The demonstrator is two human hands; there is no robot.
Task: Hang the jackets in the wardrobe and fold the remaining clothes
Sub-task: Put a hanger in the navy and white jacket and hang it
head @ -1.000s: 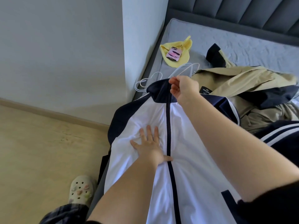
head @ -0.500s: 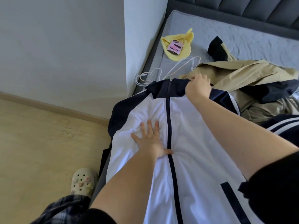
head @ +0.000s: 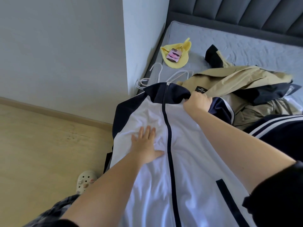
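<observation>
The left hand (head: 146, 145) lies flat, fingers spread, on the chest of the white-and-navy jacket (head: 188, 169), which is laid out zipped along the left edge of the bed (head: 246, 41). The right hand (head: 197, 102) grips the navy fabric at the collar's right end, touching the beige jacket (head: 237, 79) heaped to the right.

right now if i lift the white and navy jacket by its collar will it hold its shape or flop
Probably floppy: the white and navy jacket puckers under the flat left hand and bunches where the right hand grips its collar. Likely light, as the thin fabric drapes over the edge of the bed. Its sheen hints it could slide.
</observation>
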